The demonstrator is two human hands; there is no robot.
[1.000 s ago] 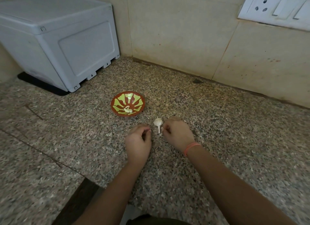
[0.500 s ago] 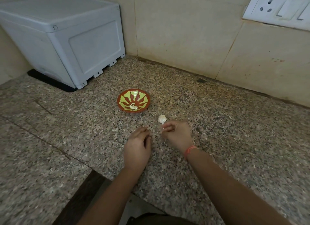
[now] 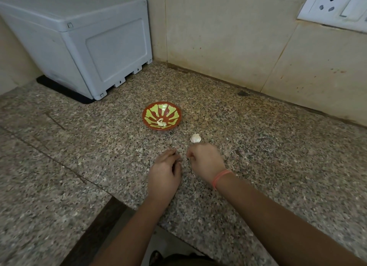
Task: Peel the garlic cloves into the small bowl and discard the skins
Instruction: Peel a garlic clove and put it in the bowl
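Observation:
A small red bowl with a green pattern [image 3: 151, 111] stands on the granite counter, with a pale peeled garlic clove [image 3: 161, 122] inside it. To its right, a white garlic bulb [image 3: 195, 138] lies on the counter. My right hand [image 3: 205, 161], with an orange band at the wrist, sits just below the bulb without touching it. Its fingers are curled in around a small garlic piece that is mostly hidden. My left hand [image 3: 164, 171] rests on the counter beside it with relaxed fingers and holds nothing.
A grey plastic box [image 3: 83, 39] on a black mat stands at the back left against the tiled wall. A white socket plate [image 3: 335, 6] is on the wall at the upper right. The counter's front edge [image 3: 127, 202] runs just under my forearms.
My right hand has drawn back from the garlic bulb with its fingers curled in. The bulb's thin stem is gone. My left hand's fingers have straightened on the counter. The view has shifted.

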